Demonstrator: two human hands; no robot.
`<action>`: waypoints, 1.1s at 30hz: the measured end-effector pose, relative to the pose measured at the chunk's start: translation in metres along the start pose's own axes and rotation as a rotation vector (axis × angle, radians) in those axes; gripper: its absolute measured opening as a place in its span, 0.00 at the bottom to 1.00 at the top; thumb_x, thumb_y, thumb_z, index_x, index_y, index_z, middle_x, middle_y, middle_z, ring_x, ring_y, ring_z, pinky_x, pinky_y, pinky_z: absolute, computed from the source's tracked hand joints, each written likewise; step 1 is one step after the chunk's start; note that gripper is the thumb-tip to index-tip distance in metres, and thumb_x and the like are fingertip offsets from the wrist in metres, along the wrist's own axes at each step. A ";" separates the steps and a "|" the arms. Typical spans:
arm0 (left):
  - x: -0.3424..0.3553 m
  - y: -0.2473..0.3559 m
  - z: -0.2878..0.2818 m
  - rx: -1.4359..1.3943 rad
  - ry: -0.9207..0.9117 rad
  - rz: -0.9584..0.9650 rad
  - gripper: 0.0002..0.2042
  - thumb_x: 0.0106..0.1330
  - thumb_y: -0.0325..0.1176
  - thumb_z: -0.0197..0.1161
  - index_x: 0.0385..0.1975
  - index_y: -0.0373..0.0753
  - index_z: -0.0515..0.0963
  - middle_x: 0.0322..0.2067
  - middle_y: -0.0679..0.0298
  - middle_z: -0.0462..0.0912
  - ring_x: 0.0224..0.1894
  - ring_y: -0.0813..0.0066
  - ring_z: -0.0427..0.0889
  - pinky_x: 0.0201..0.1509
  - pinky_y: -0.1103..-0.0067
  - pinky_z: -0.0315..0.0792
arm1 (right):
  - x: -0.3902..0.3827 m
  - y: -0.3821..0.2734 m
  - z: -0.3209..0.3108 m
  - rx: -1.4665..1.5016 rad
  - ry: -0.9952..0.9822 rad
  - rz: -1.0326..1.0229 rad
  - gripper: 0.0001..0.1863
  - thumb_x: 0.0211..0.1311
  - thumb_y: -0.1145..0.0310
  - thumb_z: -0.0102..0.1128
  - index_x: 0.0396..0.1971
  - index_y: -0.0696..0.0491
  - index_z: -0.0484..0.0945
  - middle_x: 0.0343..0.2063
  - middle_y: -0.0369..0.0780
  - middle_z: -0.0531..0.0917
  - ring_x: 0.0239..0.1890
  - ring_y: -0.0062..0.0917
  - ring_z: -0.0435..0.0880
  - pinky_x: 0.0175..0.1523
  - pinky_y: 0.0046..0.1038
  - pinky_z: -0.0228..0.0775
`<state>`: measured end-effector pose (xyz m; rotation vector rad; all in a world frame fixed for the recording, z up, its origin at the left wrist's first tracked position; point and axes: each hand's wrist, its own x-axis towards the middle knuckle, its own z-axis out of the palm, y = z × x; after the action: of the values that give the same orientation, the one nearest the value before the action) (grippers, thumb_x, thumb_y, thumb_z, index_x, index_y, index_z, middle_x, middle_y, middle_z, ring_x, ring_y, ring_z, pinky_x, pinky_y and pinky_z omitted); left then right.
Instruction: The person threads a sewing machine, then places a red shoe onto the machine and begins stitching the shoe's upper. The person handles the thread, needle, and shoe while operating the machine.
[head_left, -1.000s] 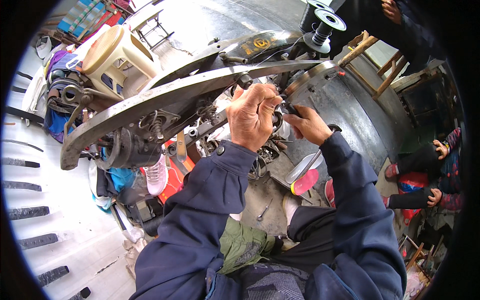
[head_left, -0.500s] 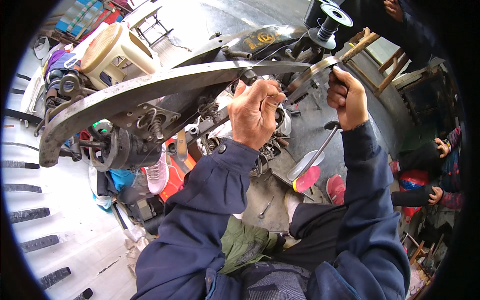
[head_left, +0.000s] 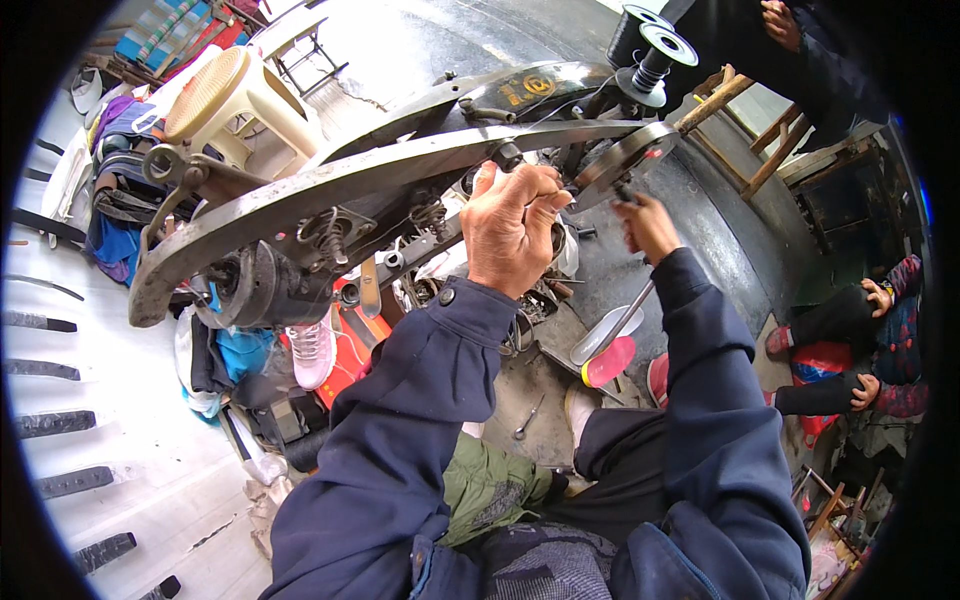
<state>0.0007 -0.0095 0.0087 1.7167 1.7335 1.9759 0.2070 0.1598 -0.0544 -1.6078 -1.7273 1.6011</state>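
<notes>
A hand-cranked sewing machine with a long curved metal arm (head_left: pixel 330 185) stretches across in front of me. My left hand (head_left: pixel 512 228) is closed in a pinch beside the dark knob (head_left: pixel 508 155) under that arm; whatever lies between its fingers is hidden. At the machine's right end is a metal wheel (head_left: pixel 625 162). My right hand (head_left: pixel 650 230), slightly blurred, is closed around the dark crank handle (head_left: pixel 624 191) at the wheel's lower edge. Behind the wheel, a spool of dark thread (head_left: pixel 654 70) stands on the machine.
A beige plastic stool (head_left: pixel 240 105) stands at far left. A pink sneaker (head_left: pixel 312 352) is below the machine, and a pink-and-yellow sole-shaped piece (head_left: pixel 608 362) is near my feet. A small metal tool (head_left: pixel 528 418) lies on the ground. Another person's hands (head_left: pixel 874 345) rest at right.
My right hand has swung down and leftward with the crank handle, turning the wheel. The curved arm's left end has shifted right. My left hand stays almost in place.
</notes>
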 end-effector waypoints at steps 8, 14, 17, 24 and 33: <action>0.000 0.000 0.001 0.028 0.009 0.004 0.07 0.68 0.30 0.72 0.33 0.43 0.78 0.34 0.66 0.90 0.35 0.61 0.88 0.51 0.63 0.71 | -0.072 -0.053 0.041 0.061 -0.353 -0.142 0.14 0.72 0.61 0.65 0.38 0.60 0.80 0.18 0.31 0.73 0.16 0.17 0.73 0.22 0.25 0.64; 0.001 -0.001 0.001 0.040 0.010 0.023 0.08 0.68 0.29 0.72 0.32 0.43 0.77 0.35 0.66 0.90 0.36 0.64 0.89 0.45 0.70 0.70 | -0.089 -0.105 -0.004 0.453 -0.005 -0.246 0.13 0.72 0.60 0.65 0.29 0.52 0.77 0.17 0.26 0.67 0.14 0.11 0.63 0.21 0.20 0.57; 0.000 -0.001 0.001 0.027 0.000 0.022 0.08 0.69 0.29 0.71 0.32 0.43 0.77 0.35 0.66 0.90 0.36 0.66 0.89 0.45 0.70 0.69 | -0.085 -0.103 -0.008 0.512 -0.032 -0.287 0.16 0.71 0.60 0.66 0.25 0.50 0.74 0.16 0.25 0.63 0.14 0.11 0.60 0.22 0.21 0.55; 0.000 0.000 0.000 0.027 -0.013 0.006 0.07 0.70 0.29 0.69 0.32 0.43 0.77 0.35 0.67 0.90 0.35 0.65 0.89 0.55 0.60 0.71 | -0.060 -0.093 -0.023 0.751 0.003 -0.164 0.14 0.71 0.57 0.64 0.27 0.46 0.74 0.15 0.23 0.60 0.15 0.11 0.55 0.27 0.24 0.49; -0.001 0.001 -0.002 -0.014 -0.023 -0.015 0.07 0.72 0.31 0.69 0.33 0.43 0.77 0.33 0.67 0.90 0.35 0.63 0.90 0.68 0.44 0.65 | -0.005 -0.039 -0.042 0.606 0.042 -0.025 0.13 0.72 0.55 0.62 0.27 0.42 0.73 0.16 0.22 0.61 0.14 0.14 0.56 0.27 0.25 0.60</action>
<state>0.0004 -0.0114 0.0093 1.7097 1.7162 1.9496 0.2224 0.1863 -0.0058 -1.2943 -1.0753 1.8249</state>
